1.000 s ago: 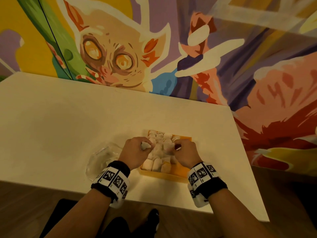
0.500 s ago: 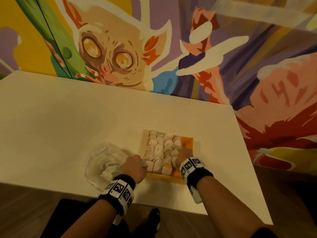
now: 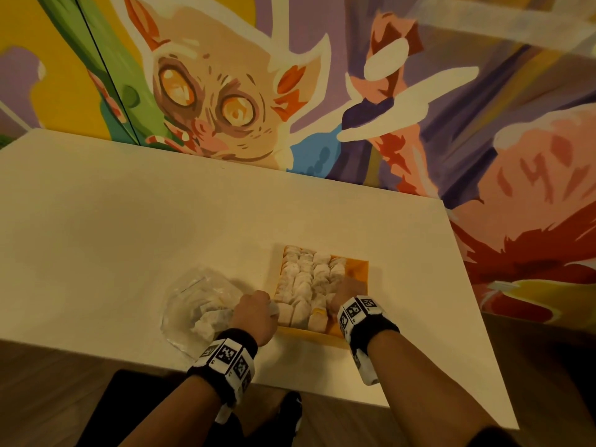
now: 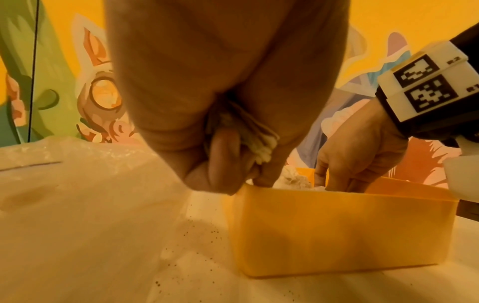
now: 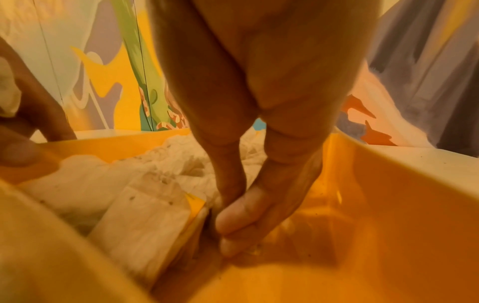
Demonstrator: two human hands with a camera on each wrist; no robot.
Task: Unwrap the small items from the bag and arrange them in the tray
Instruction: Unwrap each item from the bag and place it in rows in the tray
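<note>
— Painted wall (image 3: 225, 101) at twelve o'clock, pale table (image 3: 113, 237) below. Task status?

— Mostly done, apparently: tray (image 3: 358, 269) packed with pale items (image 3: 303, 279), gap along its three o'clock side. Bag (image 3: 196, 304) at nine o'clock, some pieces left inside.

— Hands?

— Left hand (image 3: 254, 317) fisted round a crumpled wrapper (image 4: 256, 141), touching the tray's wall. Right hand (image 3: 346, 290) reached down, fingertips (image 5: 241, 215) pinched together inside the tray; held item too hidden to tell.

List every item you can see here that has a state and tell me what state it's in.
Yellow tray: on the table, mostly filled with rows of pale pieces.
Clear plastic bag: left of the tray, crumpled, wrappers inside.
Left hand: grips a crumpled wrapper at the tray's near-left corner.
Right hand: fingers reach down into the tray beside the pieces.
</note>
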